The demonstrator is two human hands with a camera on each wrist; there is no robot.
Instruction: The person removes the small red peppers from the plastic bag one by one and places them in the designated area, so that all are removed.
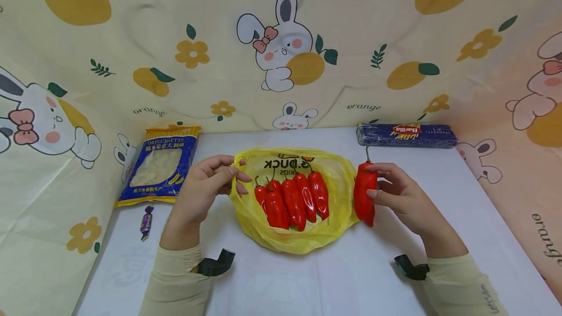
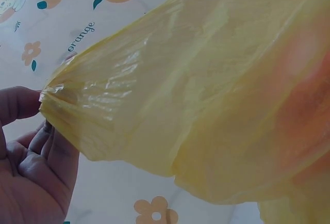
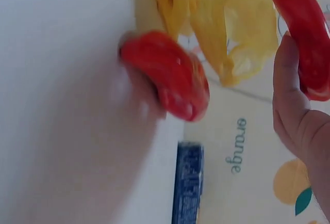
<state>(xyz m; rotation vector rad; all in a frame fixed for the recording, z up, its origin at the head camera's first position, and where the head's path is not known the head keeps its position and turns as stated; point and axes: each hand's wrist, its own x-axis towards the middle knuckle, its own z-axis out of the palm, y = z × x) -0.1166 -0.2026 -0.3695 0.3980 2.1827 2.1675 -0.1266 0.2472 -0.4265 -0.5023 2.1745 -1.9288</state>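
A yellow plastic bag (image 1: pixel 303 244) lies with its mouth wide, and several red chili peppers (image 1: pixel 293 204) rest inside. My left hand (image 1: pixel 204 184) pinches the bag's left edge between thumb and fingers; the left wrist view shows the bag film (image 2: pixel 118 105) stretched from that pinch. At the bag's right side, my right hand (image 1: pixel 401 199) grips a red chili pepper (image 1: pixel 364 189) upright, stem up. Another red chili pepper (image 3: pixel 167 72) lies on the table below it, mostly hidden behind the held one in the head view.
An orecchiette pasta packet (image 1: pixel 158 167) lies at the back left, with a purple wrapped candy (image 1: pixel 147 223) in front of it. A blue Barilla spaghetti box (image 1: pixel 406 135) is at the back right. A patterned cloth (image 1: pixel 351 28) hangs around the white table (image 1: pixel 281 286).
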